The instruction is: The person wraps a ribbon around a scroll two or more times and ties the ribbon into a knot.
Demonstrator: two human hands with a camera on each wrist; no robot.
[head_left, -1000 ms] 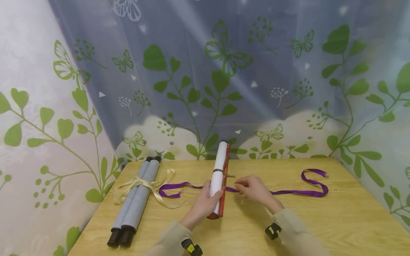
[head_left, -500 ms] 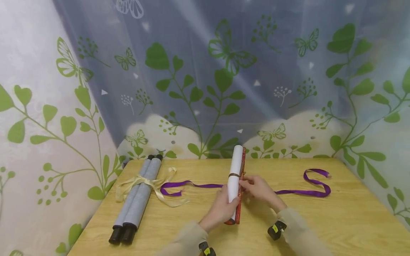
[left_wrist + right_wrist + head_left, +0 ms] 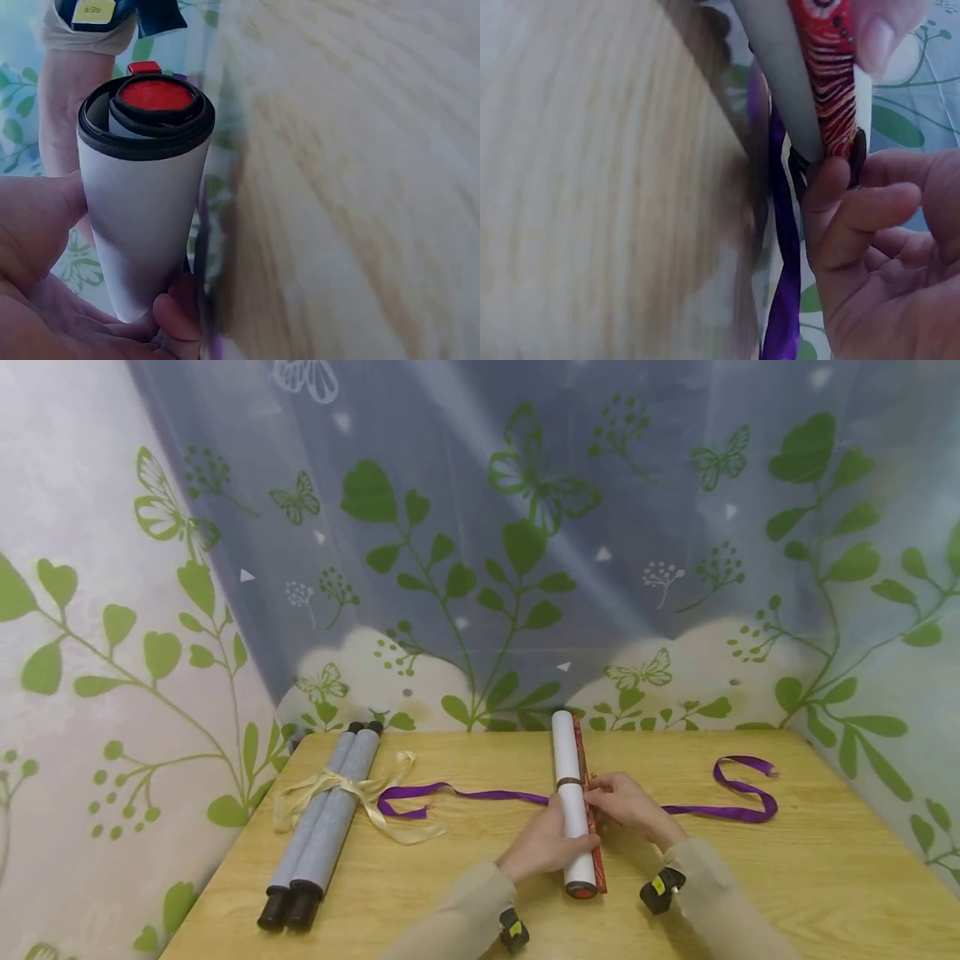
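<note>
My left hand [image 3: 543, 843] grips the lower part of a rolled white scroll [image 3: 573, 827], thumb across its front. A red patterned strip [image 3: 829, 82] runs along the scroll's right side. Round its middle goes a thin brown cord [image 3: 568, 782]. My right hand [image 3: 626, 802] is at the scroll's right side; in the right wrist view its fingertips pinch the dark cord beside the red strip. A purple ribbon [image 3: 495, 795] passes behind the scroll, spreading to both sides on the table. The left wrist view shows the scroll's black-rimmed end with a red centre [image 3: 157, 96].
Two grey-blue scrolls [image 3: 322, 827] with black ends lie side by side at the table's left, tied with a cream ribbon [image 3: 330, 782]. The ribbon's loose tails spread rightward. Behind the wooden table [image 3: 675, 893] hangs a leaf-and-butterfly patterned curtain [image 3: 450, 527].
My left hand has carried the scroll rightward and a little toward me, so it crosses the purple ribbon farther right. My right hand has closed in from beside it to the cord.
</note>
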